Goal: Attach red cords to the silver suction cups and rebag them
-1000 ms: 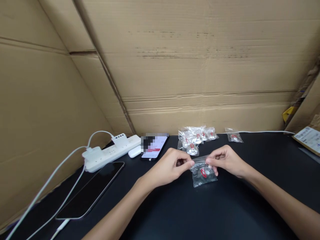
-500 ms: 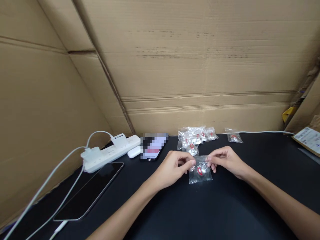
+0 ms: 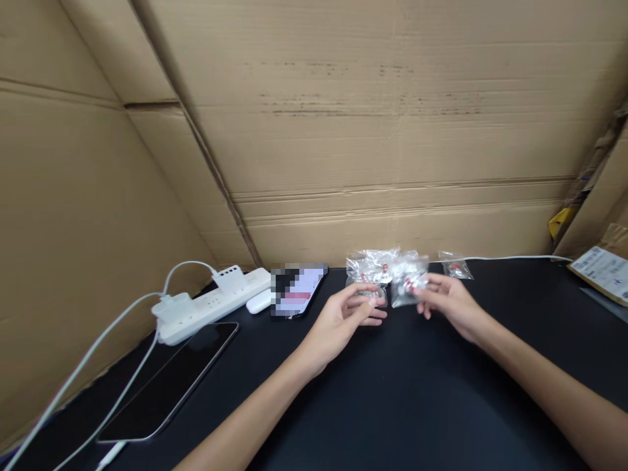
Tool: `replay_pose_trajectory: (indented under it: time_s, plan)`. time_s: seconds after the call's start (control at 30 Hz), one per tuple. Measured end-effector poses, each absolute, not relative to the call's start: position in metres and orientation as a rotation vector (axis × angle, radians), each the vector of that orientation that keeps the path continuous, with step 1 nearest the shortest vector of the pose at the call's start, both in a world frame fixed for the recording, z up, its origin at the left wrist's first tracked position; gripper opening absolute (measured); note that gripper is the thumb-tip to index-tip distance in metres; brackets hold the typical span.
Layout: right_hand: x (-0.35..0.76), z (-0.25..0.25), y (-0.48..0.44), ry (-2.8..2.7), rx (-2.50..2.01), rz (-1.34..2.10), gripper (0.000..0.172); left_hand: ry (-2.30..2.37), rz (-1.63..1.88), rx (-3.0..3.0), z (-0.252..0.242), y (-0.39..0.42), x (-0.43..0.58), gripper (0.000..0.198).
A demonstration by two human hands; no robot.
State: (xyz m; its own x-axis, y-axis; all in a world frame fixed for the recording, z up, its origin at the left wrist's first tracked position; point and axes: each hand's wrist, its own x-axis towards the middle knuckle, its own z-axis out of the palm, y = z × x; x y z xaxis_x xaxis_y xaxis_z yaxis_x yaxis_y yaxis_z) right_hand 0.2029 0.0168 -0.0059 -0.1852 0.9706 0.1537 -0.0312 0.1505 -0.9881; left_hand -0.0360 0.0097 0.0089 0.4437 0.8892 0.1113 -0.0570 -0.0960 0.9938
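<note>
A pile of small clear plastic bags [image 3: 375, 267], each with a clear round part and a red piece inside, lies at the back of the black table [image 3: 392, 405]. My right hand [image 3: 449, 299] pinches one such small bag [image 3: 408, 286] and holds it at the pile's right side. My left hand [image 3: 346, 317] rests beside the pile with its fingers loosely stretched out, their tips near a bag on the table [image 3: 373, 296]. One more single bag [image 3: 455, 267] lies apart to the right.
A lit phone [image 3: 297, 291], a white earbud case [image 3: 259, 301], a white power strip [image 3: 209, 303] with cables and a dark tablet [image 3: 169, 383] sit on the left. Cardboard walls [image 3: 343, 131] close in the back and left. A labelled carton [image 3: 603, 268] lies far right.
Both hands held one bag between them before. Now my left hand has let go and opened, and my right hand has carried the bag back toward the pile.
</note>
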Motion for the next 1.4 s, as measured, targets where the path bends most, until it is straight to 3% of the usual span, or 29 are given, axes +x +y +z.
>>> replay_pose_trajectory:
  time_s: [0.13,0.3,0.47,0.67,0.83,0.93,1.17,1.3,1.4]
  plan:
    - [0.272,-0.008,0.044,-1.048,-1.266,0.765,0.044,0.873,0.914,1.472,0.005,0.014,-0.037,0.042]
    - [0.341,-0.023,0.055,-0.991,-1.487,0.627,0.044,0.931,0.843,1.583,0.004,0.012,-0.034,0.033]
    - [0.353,-0.036,0.064,-1.115,-1.713,0.528,0.038,0.962,0.827,1.613,0.002,0.013,-0.032,0.028]
    - [0.358,-0.039,0.081,-1.203,-1.988,0.158,0.027,0.975,0.819,1.643,0.000,0.015,-0.032,0.028]
    - [0.350,-0.039,0.080,-1.271,-2.122,-0.099,0.044,0.960,0.809,1.653,-0.001,0.016,-0.032,0.028]
    - [0.340,-0.037,0.071,-1.284,-2.143,-0.222,0.049,0.957,0.812,1.652,-0.002,0.017,-0.031,0.028]
    - [0.310,-0.033,0.055,-1.687,-1.903,-0.553,0.027,1.124,0.927,1.916,-0.003,0.015,-0.035,0.026]
    - [0.281,-0.033,0.052,-1.887,-1.706,-0.524,0.022,1.480,1.027,2.280,-0.009,0.021,-0.044,0.023]
    - [0.251,-0.031,0.045,-2.013,-1.577,-0.415,0.024,1.734,0.973,2.278,-0.016,0.029,-0.048,0.036]
